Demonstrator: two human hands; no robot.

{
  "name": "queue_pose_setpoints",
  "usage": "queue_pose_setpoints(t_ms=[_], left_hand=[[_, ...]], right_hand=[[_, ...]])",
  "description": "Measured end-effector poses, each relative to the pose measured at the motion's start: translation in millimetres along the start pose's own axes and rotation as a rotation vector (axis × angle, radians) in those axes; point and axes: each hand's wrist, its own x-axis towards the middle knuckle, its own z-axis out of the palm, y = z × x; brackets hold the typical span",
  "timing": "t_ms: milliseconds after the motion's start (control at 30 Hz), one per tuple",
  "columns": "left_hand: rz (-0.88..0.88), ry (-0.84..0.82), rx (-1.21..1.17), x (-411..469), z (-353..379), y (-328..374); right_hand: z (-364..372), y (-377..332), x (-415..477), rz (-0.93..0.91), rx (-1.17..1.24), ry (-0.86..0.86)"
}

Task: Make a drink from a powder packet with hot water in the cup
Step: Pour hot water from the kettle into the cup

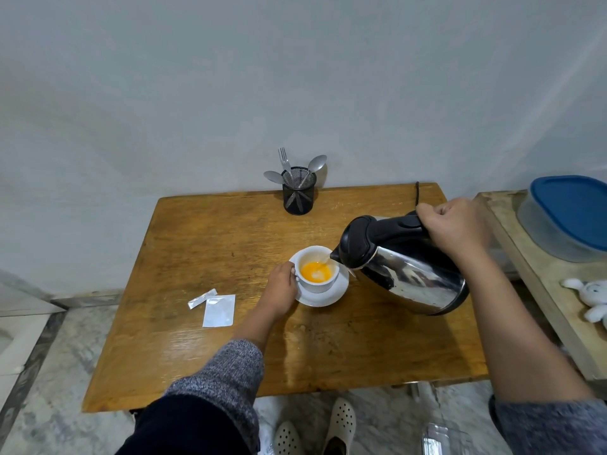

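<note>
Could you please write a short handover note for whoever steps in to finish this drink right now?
Right hand: grips the kettle handle, kettle tilted, spout over the cup, water running in.
Left hand: steadies the cup on its saucer.
Done: packet torn open, lying empty on the table beside its torn strip; orange liquid sits low in the cup.
Left: finish pouring, set the kettle down, take a spoon from the holder, stir.

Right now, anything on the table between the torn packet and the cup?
Only the left hand, holding the cup from its left side. Between it and the packet, the head view shows bare table.
</note>
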Motion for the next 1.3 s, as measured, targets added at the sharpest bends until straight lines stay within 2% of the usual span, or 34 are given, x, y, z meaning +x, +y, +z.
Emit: queue_pose_setpoints(t_ms=[1300], left_hand=[[-0.028, -0.006, -0.009, 0.5, 0.0, 1.5]], right_hand=[[5.5, -12.8, -4.3, -0.022, -0.118, -0.003]])
